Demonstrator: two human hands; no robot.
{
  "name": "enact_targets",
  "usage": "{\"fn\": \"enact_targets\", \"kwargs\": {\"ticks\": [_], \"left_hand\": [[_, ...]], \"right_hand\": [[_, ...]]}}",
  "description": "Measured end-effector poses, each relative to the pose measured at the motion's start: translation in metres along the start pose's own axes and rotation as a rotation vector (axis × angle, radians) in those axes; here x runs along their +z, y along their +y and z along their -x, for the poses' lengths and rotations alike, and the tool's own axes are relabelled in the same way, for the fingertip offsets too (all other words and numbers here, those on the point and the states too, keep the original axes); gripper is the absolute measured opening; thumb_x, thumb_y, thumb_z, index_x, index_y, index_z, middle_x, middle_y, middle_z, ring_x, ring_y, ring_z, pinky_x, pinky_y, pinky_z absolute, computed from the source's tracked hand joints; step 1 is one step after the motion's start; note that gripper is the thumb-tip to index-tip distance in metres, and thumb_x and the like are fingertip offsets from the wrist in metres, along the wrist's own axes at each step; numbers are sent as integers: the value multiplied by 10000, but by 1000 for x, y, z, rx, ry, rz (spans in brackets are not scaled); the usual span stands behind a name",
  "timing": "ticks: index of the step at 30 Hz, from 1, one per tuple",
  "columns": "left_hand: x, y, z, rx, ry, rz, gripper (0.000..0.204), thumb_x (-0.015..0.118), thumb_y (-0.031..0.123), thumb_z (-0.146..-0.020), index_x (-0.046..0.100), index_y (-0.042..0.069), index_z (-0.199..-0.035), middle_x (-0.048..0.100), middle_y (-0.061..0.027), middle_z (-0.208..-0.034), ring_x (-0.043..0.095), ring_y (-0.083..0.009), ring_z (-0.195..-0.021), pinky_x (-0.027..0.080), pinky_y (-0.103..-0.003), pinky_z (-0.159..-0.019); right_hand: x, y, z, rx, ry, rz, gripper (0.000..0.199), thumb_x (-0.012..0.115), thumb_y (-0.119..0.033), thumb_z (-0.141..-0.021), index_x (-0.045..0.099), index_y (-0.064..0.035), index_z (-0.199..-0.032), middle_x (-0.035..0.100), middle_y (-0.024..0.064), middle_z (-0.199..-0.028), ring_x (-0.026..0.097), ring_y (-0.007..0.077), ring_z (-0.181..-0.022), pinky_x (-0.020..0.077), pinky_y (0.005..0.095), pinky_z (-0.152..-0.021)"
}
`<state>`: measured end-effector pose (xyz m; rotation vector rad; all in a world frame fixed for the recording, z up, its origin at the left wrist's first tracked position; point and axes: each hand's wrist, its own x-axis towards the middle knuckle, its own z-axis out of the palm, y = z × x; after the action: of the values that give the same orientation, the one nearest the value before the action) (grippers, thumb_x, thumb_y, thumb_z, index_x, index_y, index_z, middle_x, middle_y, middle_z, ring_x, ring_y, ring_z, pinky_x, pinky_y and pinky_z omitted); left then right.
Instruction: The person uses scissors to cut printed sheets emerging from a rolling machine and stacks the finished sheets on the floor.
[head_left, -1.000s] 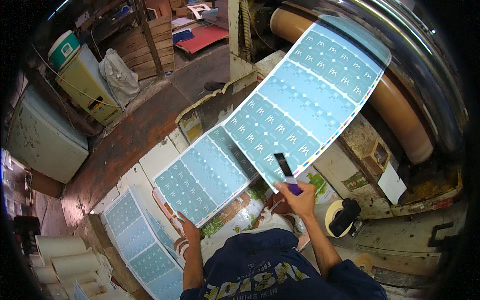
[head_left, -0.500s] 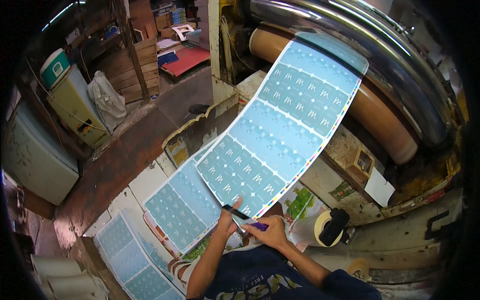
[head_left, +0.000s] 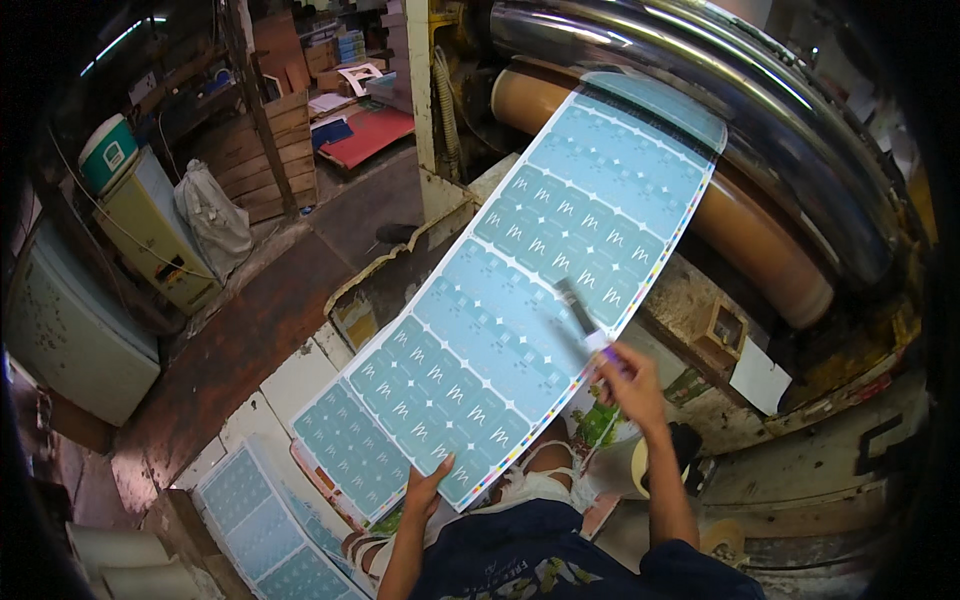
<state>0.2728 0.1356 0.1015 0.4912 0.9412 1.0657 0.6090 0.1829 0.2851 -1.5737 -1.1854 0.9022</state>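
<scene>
Left hand point(head_left: 428, 487) flat and open under the near edge of the long printed sheet point(head_left: 520, 290), propping it up. The glossy pale-blue sheet, gridded with small white marks, runs from the person's lap up onto the tan roller point(head_left: 760, 240). Right hand point(head_left: 630, 385) closed around a purple-handled brush point(head_left: 585, 320), its dark tip on the sheet's right edge (coloured dots run along that edge). More blue sheets point(head_left: 255, 520) lie stacked lower left. A green-lidded cooler point(head_left: 105, 150) sits closed on a yellow cabinet.

- The long printed sheet point(head_left: 520, 320) is thin, smooth paper with a slight sheen.
- The upper roller point(head_left: 720, 90) is polished, glossy metal.
- The brown roller point(head_left: 760, 250) looks matt.
- The crates point(head_left: 265, 150) are rough wood.
</scene>
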Motion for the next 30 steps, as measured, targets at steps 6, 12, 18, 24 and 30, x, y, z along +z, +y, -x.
{"fn": "enact_targets", "kwargs": {"ticks": [6, 12, 18, 24, 30], "left_hand": [[-10, 8, 17, 100, 113, -30, 536, 757, 72, -818, 479, -13, -1268, 610, -109, -1121, 619, -215, -995, 523, -336, -870], [-33, 11, 33, 65, 129, -29, 561, 743, 52, -823, 450, -20, -1295, 606, -118, -1133, 622, -225, -998, 532, -346, -869], [-67, 21, 48, -25, 123, 4, 633, 745, 28, -816, 389, -1, -1340, 588, -134, -1170, 610, -239, -1034, 539, -365, -875], [-86, 27, 70, -39, 160, -6, 662, 739, 15, -816, 361, 1, -1358, 584, -150, -1178, 601, -261, -1054, 532, -374, -890], [-96, 29, 94, -170, 278, -54, 600, 730, 5, -825, 424, 40, -1340, 590, -109, -1192, 605, -239, -1040, 540, -380, -862]], "right_hand": [[-104, 2, -96, -195, 413, -84, 292, 536, -264, -990, 649, -12, -1085, 646, 58, -696, 502, 61, -444, 397, 217, -388], [-181, 10, -186, -264, 606, -70, 365, 561, -353, -977, 667, -9, -1040, 624, 41, -680, 485, 58, -450, 372, 216, -400], [-199, 41, -210, -193, 534, -57, 380, 575, -362, -967, 669, -4, -1048, 622, 49, -665, 490, 67, -445, 377, 227, -399], [-173, 61, -202, -152, 419, -17, 416, 618, -359, -941, 652, 16, -1119, 627, 67, -665, 508, 83, -441, 383, 227, -389], [-148, 82, -205, -104, 367, -35, 388, 659, -291, -915, 636, -13, -1184, 655, 84, -724, 547, 97, -491, 418, 242, -428]]}}
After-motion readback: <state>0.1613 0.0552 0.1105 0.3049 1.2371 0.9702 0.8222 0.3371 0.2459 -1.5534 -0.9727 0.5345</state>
